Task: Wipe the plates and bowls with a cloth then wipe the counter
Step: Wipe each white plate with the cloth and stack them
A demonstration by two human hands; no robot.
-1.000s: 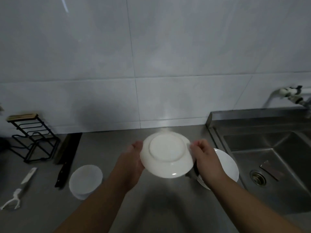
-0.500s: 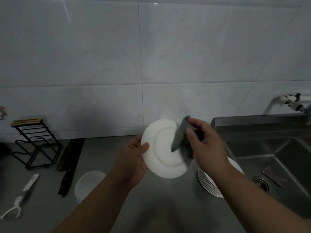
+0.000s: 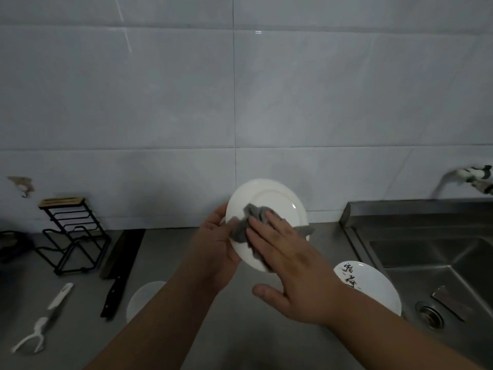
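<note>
Wiping is under way on one plate (image 3: pixel 280 200), held up on edge over the tabletop (image 3: pixel 237 327) with its underside and foot ring toward the camera. The left hand (image 3: pixel 213 244) has the plate's left rim in a closed grip, thumb on the near face and fingers curled behind. The right hand (image 3: pixel 288 260) has no closed grip on anything: its fingers lie straight and flat, pressing the grey cloth (image 3: pixel 253 216) against the plate, thumb spread wide below. A corner of the cloth sticks out past the plate's right edge.

By my reading the job is in its first part. A stack (image 3: pixel 373 292) of plates sits by the sink (image 3: pixel 440 263), the top one bearing black brush lettering, and white bowls (image 3: pixel 144 297) stand partly hidden behind the left forearm. Which of these have already been wiped cannot be told. The tabletop comes last and looks not yet begun; a knife (image 3: pixel 120 273), a rack (image 3: pixel 72 233) and a white peeler (image 3: pixel 42 321) lie on its left side and would need working around.
</note>
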